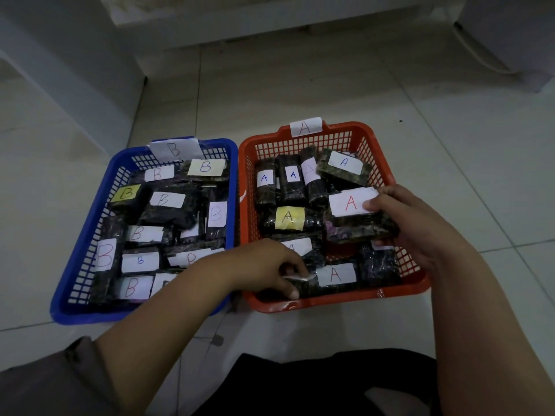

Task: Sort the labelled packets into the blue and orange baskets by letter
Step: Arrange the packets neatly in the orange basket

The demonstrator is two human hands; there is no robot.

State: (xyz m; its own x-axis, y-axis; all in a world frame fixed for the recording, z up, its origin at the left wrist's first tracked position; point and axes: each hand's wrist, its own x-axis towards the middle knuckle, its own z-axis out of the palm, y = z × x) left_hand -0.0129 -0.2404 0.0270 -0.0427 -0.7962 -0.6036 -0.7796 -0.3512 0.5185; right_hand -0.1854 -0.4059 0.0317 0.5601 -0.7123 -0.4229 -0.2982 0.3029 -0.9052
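The blue basket point(144, 315) on the left carries a B tag and holds several dark packets labelled B. The orange basket point(336, 300) on the right carries an A tag and holds several dark packets labelled A. My right hand point(411, 226) grips a dark packet with a red A label point(350, 216) just above the orange basket's right side. My left hand point(270, 265) reaches into the orange basket's near left corner and pinches the end of a packet with a red A label point(335, 276).
Both baskets stand side by side on a pale tiled floor point(300, 85). A white wall base and cabinet edges point(75, 70) run behind and to the left. A white cable point(486, 58) lies at the far right. My dark-clothed lap point(315, 385) fills the bottom.
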